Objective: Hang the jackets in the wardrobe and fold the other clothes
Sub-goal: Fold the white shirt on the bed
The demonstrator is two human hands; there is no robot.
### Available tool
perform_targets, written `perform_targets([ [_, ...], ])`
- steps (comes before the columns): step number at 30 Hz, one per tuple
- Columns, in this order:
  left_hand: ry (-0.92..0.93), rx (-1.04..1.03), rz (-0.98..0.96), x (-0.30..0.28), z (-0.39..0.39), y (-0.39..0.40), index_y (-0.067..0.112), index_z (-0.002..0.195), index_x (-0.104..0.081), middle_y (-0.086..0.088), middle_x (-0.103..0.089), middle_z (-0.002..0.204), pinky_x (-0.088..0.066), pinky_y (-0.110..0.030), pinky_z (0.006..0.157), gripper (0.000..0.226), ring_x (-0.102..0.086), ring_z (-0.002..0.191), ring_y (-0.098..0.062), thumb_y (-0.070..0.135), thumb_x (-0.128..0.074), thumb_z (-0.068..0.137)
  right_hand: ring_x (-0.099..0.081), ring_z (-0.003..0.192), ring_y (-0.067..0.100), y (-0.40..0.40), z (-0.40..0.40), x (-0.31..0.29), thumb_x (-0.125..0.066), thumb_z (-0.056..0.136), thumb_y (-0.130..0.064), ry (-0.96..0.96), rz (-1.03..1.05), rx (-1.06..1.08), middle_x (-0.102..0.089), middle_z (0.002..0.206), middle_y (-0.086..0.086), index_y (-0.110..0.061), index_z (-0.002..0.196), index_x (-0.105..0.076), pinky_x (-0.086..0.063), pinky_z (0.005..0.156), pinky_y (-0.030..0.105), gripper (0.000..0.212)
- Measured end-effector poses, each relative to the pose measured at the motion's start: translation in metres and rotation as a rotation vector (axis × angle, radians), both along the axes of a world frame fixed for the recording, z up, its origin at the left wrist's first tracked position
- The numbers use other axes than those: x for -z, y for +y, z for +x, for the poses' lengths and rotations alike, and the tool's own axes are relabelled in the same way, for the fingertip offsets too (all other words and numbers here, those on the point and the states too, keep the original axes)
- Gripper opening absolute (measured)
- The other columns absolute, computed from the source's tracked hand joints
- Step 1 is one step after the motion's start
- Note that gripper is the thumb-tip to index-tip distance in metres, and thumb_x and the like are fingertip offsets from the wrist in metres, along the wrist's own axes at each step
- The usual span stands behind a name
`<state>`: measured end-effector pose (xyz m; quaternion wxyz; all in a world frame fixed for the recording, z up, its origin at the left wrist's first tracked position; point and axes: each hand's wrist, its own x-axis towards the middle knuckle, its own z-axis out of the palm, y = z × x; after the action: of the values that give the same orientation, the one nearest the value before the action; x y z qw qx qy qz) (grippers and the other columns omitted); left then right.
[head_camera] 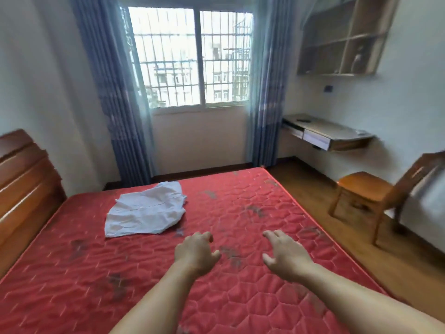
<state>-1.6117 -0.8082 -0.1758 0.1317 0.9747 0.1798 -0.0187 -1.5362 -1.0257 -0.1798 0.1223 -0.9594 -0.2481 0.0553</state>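
Note:
A crumpled white garment (pixel 147 209) lies on the red quilted mattress (pixel 252 208), toward its far left part. Both my arms reach out over the middle of the mattress. My left hand (pixel 196 253) hovers with loosely curled fingers and holds nothing, a short way to the near right of the garment. My right hand (pixel 285 257) is spread beside it, also holding nothing. No wardrobe or jacket is in view.
A wooden headboard (pixel 24 186) stands at the left. A wooden chair (pixel 375 198) is on the floor to the right of the bed, with a wall-mounted desk (pixel 327 135) and a shelf unit (pixel 344 42) behind it. A barred window (pixel 192 59) with blue curtains faces me.

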Motion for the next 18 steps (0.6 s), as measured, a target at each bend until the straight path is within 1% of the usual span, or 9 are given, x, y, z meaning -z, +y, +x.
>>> perform_targets([
  [3, -0.022, 0.097, -0.026, 0.004, 0.063, -0.049, 0.031, 0.129, -0.053, 0.003, -0.054, 0.132, -0.047, -0.037, 0.095, 0.049, -0.053, 0.122, -0.021, 0.055, -0.051, 0.087, -0.048, 0.128, 0.02, -0.049, 0.036, -0.006, -0.05, 0.09, -0.045, -0.043, -0.028, 0.102, -0.043, 0.141, -0.002, -0.027, 0.144, -0.034, -0.041, 0.103, 0.039, 0.059],
  [7, -0.013, 0.243, -0.013, 0.0, 0.134, -0.124, 0.031, 0.13, -0.052, 0.003, -0.055, 0.132, -0.048, -0.038, 0.093, 0.05, -0.053, 0.121, -0.021, 0.054, -0.052, 0.085, -0.046, 0.129, 0.019, -0.132, 0.078, -0.012, -0.05, 0.09, -0.045, -0.038, 0.019, 0.254, -0.043, 0.142, -0.002, -0.027, 0.145, -0.035, -0.042, 0.104, 0.039, 0.06],
  [11, -0.018, 0.353, -0.006, -0.004, 0.2, -0.22, 0.031, 0.129, -0.053, 0.002, -0.055, 0.131, -0.049, -0.038, 0.093, 0.048, -0.054, 0.119, -0.021, 0.051, -0.053, 0.085, -0.047, 0.128, 0.02, -0.23, 0.123, -0.011, -0.051, 0.09, -0.045, -0.043, 0.055, 0.371, -0.043, 0.142, -0.002, -0.028, 0.144, -0.036, -0.043, 0.102, 0.037, 0.058],
  [14, -0.038, 0.395, -0.008, -0.001, 0.241, -0.307, 0.029, 0.125, -0.056, 0.002, -0.058, 0.128, -0.051, -0.036, 0.088, 0.045, -0.056, 0.115, -0.021, 0.048, -0.054, 0.084, -0.047, 0.129, 0.019, -0.313, 0.156, -0.007, -0.051, 0.091, -0.044, -0.042, 0.07, 0.418, -0.042, 0.144, -0.003, -0.028, 0.144, -0.035, -0.042, 0.102, 0.036, 0.058],
  [18, -0.034, 0.41, -0.046, 0.0, 0.283, -0.416, 0.029, 0.118, -0.058, 0.002, -0.059, 0.123, -0.049, -0.036, 0.084, 0.038, -0.056, 0.113, -0.023, 0.047, -0.051, 0.086, -0.047, 0.129, 0.019, -0.414, 0.2, -0.006, -0.05, 0.092, -0.043, -0.007, 0.081, 0.431, -0.039, 0.147, -0.003, -0.028, 0.145, -0.035, -0.042, 0.101, 0.036, 0.057],
])
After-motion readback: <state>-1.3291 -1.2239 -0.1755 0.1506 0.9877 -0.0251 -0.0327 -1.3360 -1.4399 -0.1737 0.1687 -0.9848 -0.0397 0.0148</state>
